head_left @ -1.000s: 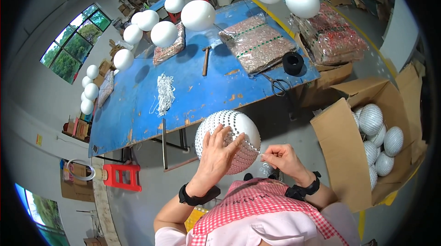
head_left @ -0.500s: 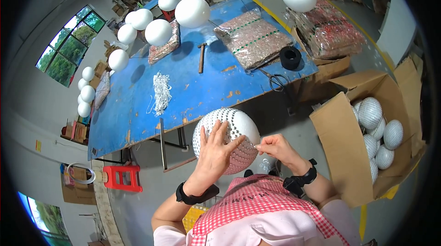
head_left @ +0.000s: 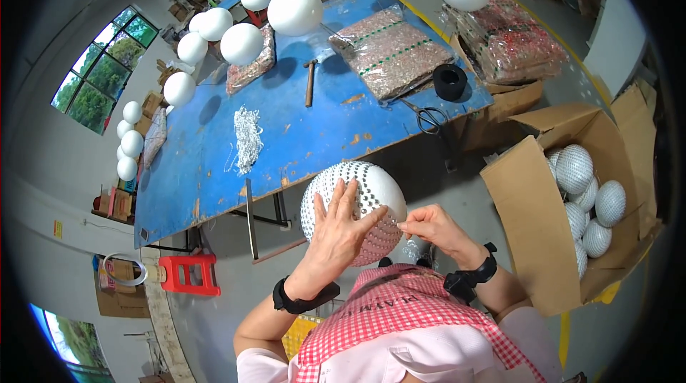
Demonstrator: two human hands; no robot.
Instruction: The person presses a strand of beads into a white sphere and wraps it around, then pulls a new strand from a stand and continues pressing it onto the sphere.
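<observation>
A large white ball (head_left: 386,194) sits in front of me by the table's near edge, with rows of small silver beads wrapped around much of it. A smooth white patch shows on its upper right. My left hand (head_left: 337,222) lies on the beaded side, its fingers spread and its thumb reaching toward the right side. At the ball's right edge, the thumb and forefinger of my right hand (head_left: 437,229) are pinched on the end of a thin silver bead strand, mostly hidden by the fingers. Shiny strand (head_left: 411,249) hangs below that hand.
The blue table (head_left: 286,140) bears a heap of silver strands (head_left: 247,140), a hammer (head_left: 309,84), scissors (head_left: 429,118), black tape (head_left: 450,81) and bagged beads (head_left: 389,51). White balls (head_left: 295,11) stand above it. A carton (head_left: 532,219) of covered balls is at right, a red stool (head_left: 189,274) at left.
The view has shifted slightly. Both hands keep nearly the same places on and beside the ball; my right hand is still pinched at its right edge.
</observation>
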